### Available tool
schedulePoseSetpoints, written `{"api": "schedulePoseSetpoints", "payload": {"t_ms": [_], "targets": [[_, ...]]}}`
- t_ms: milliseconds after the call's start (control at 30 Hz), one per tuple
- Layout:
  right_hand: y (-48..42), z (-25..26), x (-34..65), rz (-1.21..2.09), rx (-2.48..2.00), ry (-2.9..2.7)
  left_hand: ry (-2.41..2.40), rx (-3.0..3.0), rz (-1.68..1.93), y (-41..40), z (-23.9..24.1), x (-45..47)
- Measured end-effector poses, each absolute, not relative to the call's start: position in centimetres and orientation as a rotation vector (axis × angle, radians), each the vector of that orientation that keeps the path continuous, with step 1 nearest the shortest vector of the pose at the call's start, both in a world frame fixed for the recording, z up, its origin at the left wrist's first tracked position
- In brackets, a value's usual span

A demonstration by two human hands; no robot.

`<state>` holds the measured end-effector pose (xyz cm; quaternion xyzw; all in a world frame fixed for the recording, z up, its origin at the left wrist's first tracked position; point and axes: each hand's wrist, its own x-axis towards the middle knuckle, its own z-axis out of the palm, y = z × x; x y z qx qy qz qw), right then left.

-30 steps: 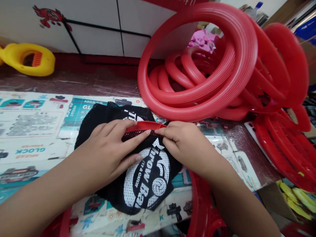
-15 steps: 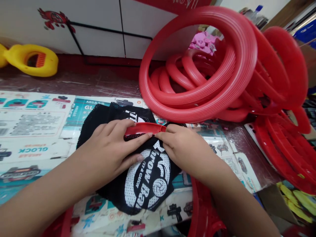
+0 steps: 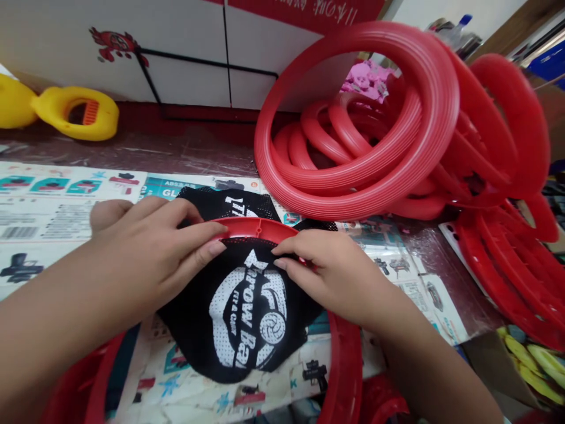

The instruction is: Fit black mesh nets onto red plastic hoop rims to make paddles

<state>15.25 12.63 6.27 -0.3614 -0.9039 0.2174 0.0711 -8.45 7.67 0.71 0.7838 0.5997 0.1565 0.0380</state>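
Observation:
A black mesh net (image 3: 241, 306) with a white printed ball logo lies over a red plastic ring (image 3: 260, 228) on the printed cardboard. My left hand (image 3: 150, 250) has its fingers pressed on the net at the ring's far rim, left of centre. My right hand (image 3: 329, 268) is pinched on the net and rim just to the right. The ring's sides (image 3: 346, 365) curve back toward me under both forearms.
A heap of red plastic rings (image 3: 362, 141) leans at the back right, with more red hoops (image 3: 507, 253) on the right. Yellow plastic toys (image 3: 75, 112) lie at the back left by a white wall. Printed cardboard sheets (image 3: 48, 206) cover the table.
My left hand has slid left along the red rim, so more of the ring's arc shows between my hands. The net has stretched wider under them.

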Motion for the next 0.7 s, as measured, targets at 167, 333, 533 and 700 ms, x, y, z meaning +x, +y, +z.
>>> {"api": "schedulePoseSetpoints", "payload": {"t_ms": [167, 333, 533, 700], "targets": [[12.6, 6.2, 15.1, 0.699, -1.128, -2.676, 1.772, 2.516, 0.570, 7.7, 0.9, -7.6], [12.8, 6.1, 15.0, 0.654, -1.257, -2.666, 1.352, 2.664, 0.632, 7.6, 0.5, -5.9], [12.8, 6.1, 15.2, 0.550, -1.200, -2.735, 1.337, 2.712, 0.582, 7.4, 0.2, -5.8], [12.9, 6.0, 15.4, 0.493, -1.165, -2.709, 1.321, 2.701, 0.580, 7.4, 0.4, -5.8]]}}
